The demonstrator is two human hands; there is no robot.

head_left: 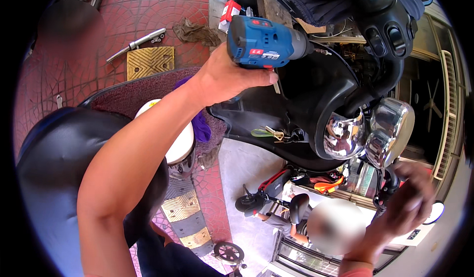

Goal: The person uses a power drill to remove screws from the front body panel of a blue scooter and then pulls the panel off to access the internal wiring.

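My left hand (222, 77) is closed around the handle of a blue cordless drill (261, 42). The drill's bit (322, 52) points right, toward the black front panel (321, 74) of a scooter. Blurred at the lower right, my right hand (407, 203) is near the scooter's lower handlebar end (387, 188); its fingers look bent, and I cannot tell whether it touches or holds anything. Chrome gauge housings (390, 131) are above that hand. The upper handlebar switch block (392, 37) is to the right of the drill. A key bunch (274, 134) hangs at the panel.
The black seat (64, 153) fills the left. A white round container (180, 146) and purple cloth (201, 126) lie by the maroon floor mat (133, 92). A fork leg (140, 42), brown rag (195, 33) and yellow ramp block (150, 63) lie on red paving. Another person (281, 222) is below.
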